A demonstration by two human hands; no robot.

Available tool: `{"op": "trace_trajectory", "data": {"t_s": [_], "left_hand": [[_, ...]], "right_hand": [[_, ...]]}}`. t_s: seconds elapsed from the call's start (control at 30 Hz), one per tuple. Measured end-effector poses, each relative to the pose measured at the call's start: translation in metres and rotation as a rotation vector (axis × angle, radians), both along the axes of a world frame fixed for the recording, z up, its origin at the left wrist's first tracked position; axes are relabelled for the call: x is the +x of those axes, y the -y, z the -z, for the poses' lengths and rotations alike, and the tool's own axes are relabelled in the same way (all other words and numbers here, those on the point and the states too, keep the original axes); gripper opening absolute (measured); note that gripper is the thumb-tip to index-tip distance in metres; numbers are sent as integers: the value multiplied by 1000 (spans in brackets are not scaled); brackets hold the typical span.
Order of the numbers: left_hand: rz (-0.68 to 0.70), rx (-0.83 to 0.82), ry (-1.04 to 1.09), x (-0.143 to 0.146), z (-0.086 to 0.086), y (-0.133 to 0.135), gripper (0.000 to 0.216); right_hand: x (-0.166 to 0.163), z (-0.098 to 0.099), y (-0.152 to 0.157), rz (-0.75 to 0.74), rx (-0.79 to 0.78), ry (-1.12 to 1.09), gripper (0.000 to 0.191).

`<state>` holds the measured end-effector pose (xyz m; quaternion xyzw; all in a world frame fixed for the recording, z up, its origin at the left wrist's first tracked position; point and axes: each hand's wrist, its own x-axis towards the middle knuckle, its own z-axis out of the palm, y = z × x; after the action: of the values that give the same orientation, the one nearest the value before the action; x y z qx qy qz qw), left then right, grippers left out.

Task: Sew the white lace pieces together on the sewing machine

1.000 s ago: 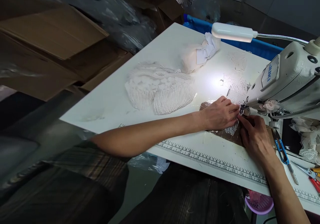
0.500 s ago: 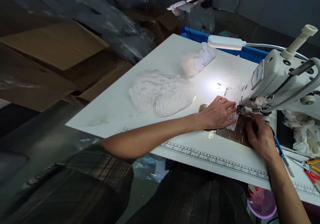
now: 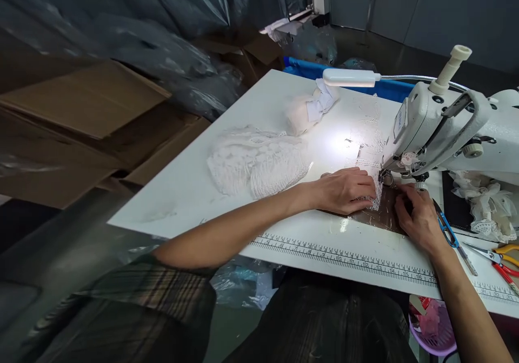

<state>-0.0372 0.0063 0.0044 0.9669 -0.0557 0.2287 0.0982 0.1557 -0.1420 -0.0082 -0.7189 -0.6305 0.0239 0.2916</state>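
Observation:
My left hand (image 3: 344, 190) lies flat, fingers together and stretched, pressing a small piece of white lace (image 3: 377, 192) onto the white table (image 3: 243, 109) just left of the presser foot (image 3: 386, 178) of the white sewing machine (image 3: 446, 130). My right hand (image 3: 417, 217) rests in front of the needle, fingers curled down onto the brown patch on the table (image 3: 377, 217) by the lace edge. Whether its fingers pinch the lace is hidden.
A heap of white lace (image 3: 255, 160) and a bundle of pale fabric (image 3: 308, 111) lie further left under the lamp (image 3: 351, 77). Blue snips (image 3: 450, 233), scissors and red-handled pliers (image 3: 503, 260) lie to the right. A printed ruler (image 3: 344, 255) lines the front edge. Cardboard boxes (image 3: 81, 114) stand left.
The view has shifted up and left. My left hand has slid back slightly and flattened on the lace; my right hand has drawn back from the presser foot toward me.

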Motion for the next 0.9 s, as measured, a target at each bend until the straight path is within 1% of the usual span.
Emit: {"op": "trace_trajectory", "data": {"t_s": [0.1,0.2,0.3,0.37,0.4,0.5,0.53,0.67,0.73,0.83,0.9], "left_hand": [[26,-48,-53,0,4,-3,16],[-16,-104,-88,1,8,-5,19],[-45,-160,-93,1,8,-3,20],[-50,-190,-86,0,6,-1,20],[-52,-203,-80,0,5,0,19],[-50,-236,-54,-1,2,1,17],[-42,-244,-45,-1,1,1,16],[31,-287,4,-2,-2,-1,9],[64,-300,20,-2,-1,-2,10],[67,-242,48,0,3,-3,11],[47,-187,76,2,6,-3,15]], "right_hand": [[0,2,0,1,27,6,26],[-3,3,1,-25,77,-2,30],[-9,-1,2,-165,98,-37,30],[-15,-5,2,-268,78,-71,32],[-17,-6,1,-296,65,-82,31],[-22,-7,-3,-292,27,-82,19],[-22,-7,-4,-281,20,-78,18],[-22,-2,-5,-256,36,-60,18],[-22,-1,-4,-257,47,-54,19],[-21,-2,-3,-284,53,-56,19],[-19,-3,-3,-259,78,-47,20]]}}
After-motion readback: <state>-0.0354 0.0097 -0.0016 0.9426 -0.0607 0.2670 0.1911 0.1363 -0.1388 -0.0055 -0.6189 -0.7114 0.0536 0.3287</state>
